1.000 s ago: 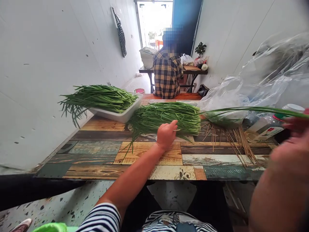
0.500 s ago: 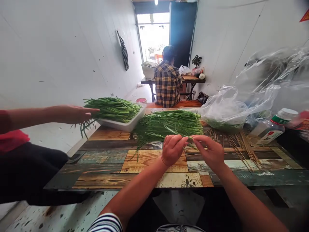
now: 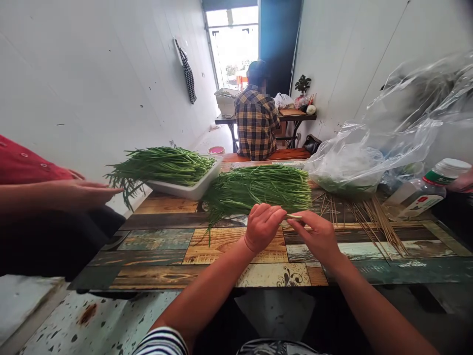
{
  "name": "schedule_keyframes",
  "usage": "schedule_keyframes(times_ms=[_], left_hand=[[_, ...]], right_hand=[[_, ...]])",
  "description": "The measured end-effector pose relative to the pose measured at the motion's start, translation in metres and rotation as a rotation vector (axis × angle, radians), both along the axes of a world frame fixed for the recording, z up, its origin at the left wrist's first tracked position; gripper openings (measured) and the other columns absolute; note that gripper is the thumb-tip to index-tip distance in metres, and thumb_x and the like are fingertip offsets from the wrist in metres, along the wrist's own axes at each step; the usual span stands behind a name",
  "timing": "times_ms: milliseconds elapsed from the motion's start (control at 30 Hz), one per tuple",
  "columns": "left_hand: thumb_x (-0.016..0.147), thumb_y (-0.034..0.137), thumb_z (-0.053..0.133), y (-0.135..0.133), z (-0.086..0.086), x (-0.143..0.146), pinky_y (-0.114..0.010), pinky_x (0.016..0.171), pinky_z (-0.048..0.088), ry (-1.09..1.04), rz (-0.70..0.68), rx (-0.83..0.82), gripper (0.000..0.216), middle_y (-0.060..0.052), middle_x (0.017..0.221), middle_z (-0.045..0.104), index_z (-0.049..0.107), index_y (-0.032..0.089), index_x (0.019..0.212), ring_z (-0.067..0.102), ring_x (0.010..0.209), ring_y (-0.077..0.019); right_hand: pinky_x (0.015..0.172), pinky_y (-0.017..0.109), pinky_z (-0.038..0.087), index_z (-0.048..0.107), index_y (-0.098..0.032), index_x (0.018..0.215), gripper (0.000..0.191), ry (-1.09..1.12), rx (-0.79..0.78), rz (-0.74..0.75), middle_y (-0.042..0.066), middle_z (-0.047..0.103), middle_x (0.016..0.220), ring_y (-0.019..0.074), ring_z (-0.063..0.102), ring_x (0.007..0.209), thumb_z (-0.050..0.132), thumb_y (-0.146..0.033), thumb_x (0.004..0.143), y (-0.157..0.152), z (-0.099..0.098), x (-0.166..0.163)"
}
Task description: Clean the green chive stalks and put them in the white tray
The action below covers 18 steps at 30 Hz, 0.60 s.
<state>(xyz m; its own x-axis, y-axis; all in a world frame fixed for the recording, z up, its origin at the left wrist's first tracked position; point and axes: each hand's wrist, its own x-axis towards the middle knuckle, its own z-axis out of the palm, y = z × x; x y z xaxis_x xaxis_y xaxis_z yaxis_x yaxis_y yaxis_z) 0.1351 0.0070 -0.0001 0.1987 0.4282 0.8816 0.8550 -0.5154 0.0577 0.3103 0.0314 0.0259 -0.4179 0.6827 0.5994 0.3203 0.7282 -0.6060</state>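
Note:
My left hand (image 3: 264,227) is closed around a few green chives (image 3: 294,216), whose pale stalk ends stick out to the right. The thumb and fingers of my right hand (image 3: 317,236) pinch at those ends; whether a thin skewer is also between them I cannot make out. Just beyond both hands a wide pile of chives (image 3: 266,187) lies on the table, stalk ends to the right and leafy tips to the left.
A white tray (image 3: 209,185) heaped with chives stands at left, near a co-worker's hand (image 3: 92,192). Bamboo skewers (image 3: 382,227) lie at right, by a plastic bag (image 3: 343,167) and a bottle (image 3: 424,190). Another person (image 3: 254,118) sits ahead, back turned.
The co-worker's hand has drawn back left from the tray's chives, and more of the red clothing shows. My hands stay close together; more of the pale stalk ends shows between them.

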Motion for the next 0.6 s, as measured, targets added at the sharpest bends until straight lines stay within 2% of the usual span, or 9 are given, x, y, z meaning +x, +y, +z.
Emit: schedule_keyframes(times_ms=[100,200,300,367,467,533,600], left_hand=[[0.096,0.022,0.044,0.002,0.001,-0.003,-0.027,0.073,0.041,0.174,-0.092,-0.114,0.020,0.000,0.084,0.070,0.063,0.019,0.095,0.053,0.072,-0.0117],[0.096,0.024,0.043,0.003,0.002,-0.004,-0.027,0.074,0.041,0.296,-0.159,-0.159,0.022,0.000,0.082,0.068,0.063,0.022,0.103,0.052,0.072,-0.0122],[0.096,0.028,0.044,0.003,-0.001,-0.002,-0.027,0.071,0.040,0.374,-0.195,-0.187,0.021,0.000,0.078,0.065,0.065,0.023,0.095,0.052,0.073,-0.0125],[0.096,0.028,0.043,0.003,-0.003,0.001,-0.027,0.069,0.039,0.397,-0.217,-0.191,0.024,-0.001,0.074,0.064,0.065,0.021,0.088,0.051,0.071,-0.0126],[0.097,0.026,0.039,0.006,-0.007,0.003,-0.027,0.068,0.041,0.370,-0.241,-0.176,0.030,-0.002,0.073,0.064,0.065,0.019,0.084,0.051,0.070,-0.0130],[0.097,0.024,0.037,0.007,-0.008,0.003,-0.027,0.068,0.042,0.326,-0.238,-0.176,0.032,-0.003,0.073,0.065,0.066,0.018,0.084,0.051,0.068,-0.0131],[0.096,0.022,0.038,0.009,-0.009,0.002,-0.026,0.067,0.044,0.284,-0.221,-0.204,0.031,-0.003,0.071,0.065,0.066,0.017,0.084,0.051,0.066,-0.0131]], right_hand=[[0.056,0.026,0.048,0.069,-0.021,0.089,0.018,-0.055,-0.131,-0.019,0.001,0.069,0.074,0.0139,0.060,0.061,0.063,-0.037,0.084,0.001,-0.006,0.011],[0.051,0.025,0.043,0.069,-0.021,0.087,0.021,-0.098,-0.243,-0.008,0.000,0.067,0.068,0.0125,0.055,0.055,0.062,-0.040,0.083,-0.002,-0.011,0.021],[0.050,0.025,0.041,0.067,-0.020,0.077,0.024,-0.166,-0.260,-0.020,0.000,0.065,0.065,0.0120,0.052,0.053,0.061,-0.041,0.084,-0.007,-0.016,0.025],[0.054,0.025,0.042,0.066,-0.020,0.075,0.024,-0.205,-0.252,-0.019,0.000,0.065,0.067,0.0127,0.054,0.057,0.059,-0.041,0.085,-0.008,-0.023,0.029],[0.062,0.027,0.047,0.068,-0.021,0.090,0.022,-0.186,-0.271,-0.018,0.002,0.069,0.078,0.0146,0.060,0.066,0.056,-0.040,0.087,0.001,-0.036,0.044],[0.060,0.027,0.049,0.069,-0.021,0.096,0.026,-0.131,-0.325,-0.062,0.002,0.069,0.077,0.0152,0.061,0.065,0.055,-0.042,0.087,0.012,-0.041,0.058],[0.053,0.027,0.049,0.069,-0.019,0.090,0.031,-0.060,-0.365,-0.153,0.002,0.067,0.067,0.0151,0.059,0.056,0.056,-0.046,0.085,0.022,-0.037,0.069]])
